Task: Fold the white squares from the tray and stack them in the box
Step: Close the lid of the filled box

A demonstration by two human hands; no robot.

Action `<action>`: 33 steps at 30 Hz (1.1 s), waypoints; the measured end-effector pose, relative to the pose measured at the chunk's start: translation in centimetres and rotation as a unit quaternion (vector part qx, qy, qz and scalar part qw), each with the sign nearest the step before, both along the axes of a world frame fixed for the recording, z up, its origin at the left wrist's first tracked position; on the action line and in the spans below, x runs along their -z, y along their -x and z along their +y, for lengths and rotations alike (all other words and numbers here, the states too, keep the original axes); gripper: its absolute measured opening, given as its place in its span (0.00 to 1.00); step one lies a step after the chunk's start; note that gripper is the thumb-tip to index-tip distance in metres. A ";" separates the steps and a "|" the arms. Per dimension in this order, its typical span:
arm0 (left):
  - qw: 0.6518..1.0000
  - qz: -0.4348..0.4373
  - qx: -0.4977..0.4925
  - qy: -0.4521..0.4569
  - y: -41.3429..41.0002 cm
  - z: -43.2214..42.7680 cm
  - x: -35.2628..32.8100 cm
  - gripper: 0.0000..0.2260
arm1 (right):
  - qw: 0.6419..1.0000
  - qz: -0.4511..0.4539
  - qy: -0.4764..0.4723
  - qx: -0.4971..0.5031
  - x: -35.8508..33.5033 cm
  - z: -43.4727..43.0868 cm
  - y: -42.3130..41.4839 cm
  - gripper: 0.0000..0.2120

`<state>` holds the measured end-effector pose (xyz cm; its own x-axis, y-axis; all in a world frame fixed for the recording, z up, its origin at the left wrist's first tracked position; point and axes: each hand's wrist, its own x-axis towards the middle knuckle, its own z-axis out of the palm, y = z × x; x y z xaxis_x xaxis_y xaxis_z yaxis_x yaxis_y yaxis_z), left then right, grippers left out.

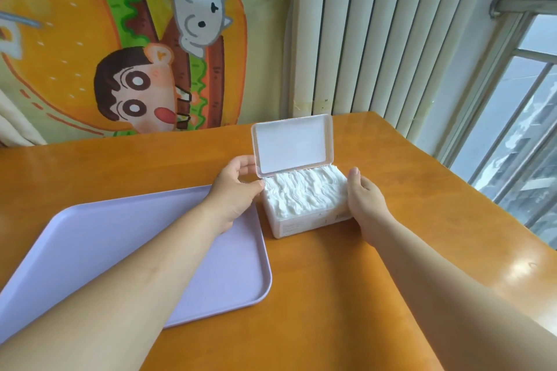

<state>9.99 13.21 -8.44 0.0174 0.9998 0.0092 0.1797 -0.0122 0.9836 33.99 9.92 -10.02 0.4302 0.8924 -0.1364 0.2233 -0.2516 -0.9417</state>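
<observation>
A white plastic box (pixel 304 224) stands on the table with its pink-rimmed lid (pixel 294 144) raised upright at the back. White folded squares (pixel 304 190) fill it to the rim in a wavy stack. My left hand (pixel 238 187) holds the box at its left rear corner, fingers behind the lid's edge and thumb on the box rim. My right hand (pixel 364 199) lies flat against the box's right wall, thumb pointing up. The lavender tray (pixel 90 238) sits to the left under my left forearm; no squares show on it.
The orange wooden table (pixel 391 295) runs to a right edge near a window (pixel 518 135). A radiator (pixel 391 33) and a cartoon burger cloth (pixel 120 54) stand behind the table's far edge.
</observation>
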 end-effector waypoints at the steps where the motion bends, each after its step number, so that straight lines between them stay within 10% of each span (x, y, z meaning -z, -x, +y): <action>1: 0.999 0.024 -0.011 -0.026 0.0 -0.2 -0.1 0.17 | 0.999 0.030 -0.007 0.011 -0.2 -0.2 0.2 0.28; 8: 0.992 0.120 0.010 -0.046 -0.4 -3.0 -1.5 0.18 | 0.982 0.156 -0.064 0.084 -0.1 -2.0 0.4 0.34; 14: 0.956 0.265 0.068 -0.100 -1.2 -5.5 -1.8 0.08 | 0.982 0.149 -0.101 0.052 0.2 -4.3 1.7 0.20; 21: 0.870 0.449 0.142 -0.147 -1.7 -7.1 -0.9 0.25 | 0.986 0.084 -0.130 0.054 1.5 -5.1 2.3 0.19; 33: 0.862 0.459 0.128 -0.172 -2.5 -6.7 -0.5 0.23 | 0.986 0.041 -0.142 0.082 2.5 -4.7 2.3 0.20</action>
